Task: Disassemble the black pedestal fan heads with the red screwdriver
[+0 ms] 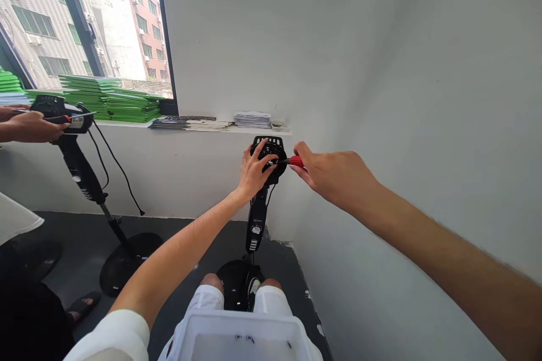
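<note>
A black pedestal fan without blades or guard stands before me, its motor head (276, 176) at the top of a black column (256, 220). My left hand (254, 172) rests on that head with its fingers spread over the front. In my right hand (328, 172) is a screwdriver (295, 161) with a red handle, held from the right side. Its shaft points left at the motor head, and its tip is too small to make out among my left fingers. A white tray (249, 318) on my lap holds several small metal parts.
At the left, a co-worker's hands (31, 126) hold a screwdriver at another black fan (80, 166). Green stacks (110, 102) and piles of paper (253, 119) lie on the window sill. A wall (406, 141) stands close on my right. A power cord (121, 169) hangs from the other fan.
</note>
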Demonstrator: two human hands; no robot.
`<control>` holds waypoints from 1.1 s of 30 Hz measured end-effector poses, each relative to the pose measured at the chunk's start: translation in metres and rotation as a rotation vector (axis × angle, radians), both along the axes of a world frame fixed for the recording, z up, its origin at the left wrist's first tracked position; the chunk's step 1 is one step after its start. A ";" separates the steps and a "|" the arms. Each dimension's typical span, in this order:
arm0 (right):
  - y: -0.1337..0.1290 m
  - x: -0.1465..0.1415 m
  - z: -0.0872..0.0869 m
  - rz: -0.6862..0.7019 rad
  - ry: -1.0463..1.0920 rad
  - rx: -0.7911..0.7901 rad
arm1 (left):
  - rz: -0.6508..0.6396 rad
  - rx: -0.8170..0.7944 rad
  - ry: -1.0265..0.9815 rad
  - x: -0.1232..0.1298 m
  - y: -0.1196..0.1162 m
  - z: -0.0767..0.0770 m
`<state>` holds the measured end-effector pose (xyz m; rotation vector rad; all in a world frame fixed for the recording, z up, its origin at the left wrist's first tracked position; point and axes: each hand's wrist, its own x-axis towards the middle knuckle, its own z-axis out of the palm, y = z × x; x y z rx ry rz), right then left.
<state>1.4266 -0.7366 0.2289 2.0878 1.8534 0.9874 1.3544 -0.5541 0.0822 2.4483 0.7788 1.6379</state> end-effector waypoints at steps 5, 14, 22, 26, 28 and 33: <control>0.001 0.000 -0.001 -0.023 0.077 0.047 | 0.002 0.025 0.017 -0.001 0.001 -0.001; 0.002 0.002 0.002 -0.045 0.108 0.063 | -0.001 0.014 0.034 -0.004 0.003 0.000; 0.002 0.007 0.006 -0.077 0.130 0.094 | -0.008 -0.007 0.031 -0.006 -0.002 0.002; 0.001 0.011 0.010 -0.020 0.304 -0.027 | -0.009 -0.010 0.026 -0.007 -0.001 0.000; 0.000 0.011 0.009 -0.058 0.244 -0.003 | -0.009 -0.014 0.023 -0.007 0.000 0.000; -0.003 0.007 0.005 -0.018 0.222 -0.020 | -0.018 -0.013 0.032 -0.006 0.000 0.001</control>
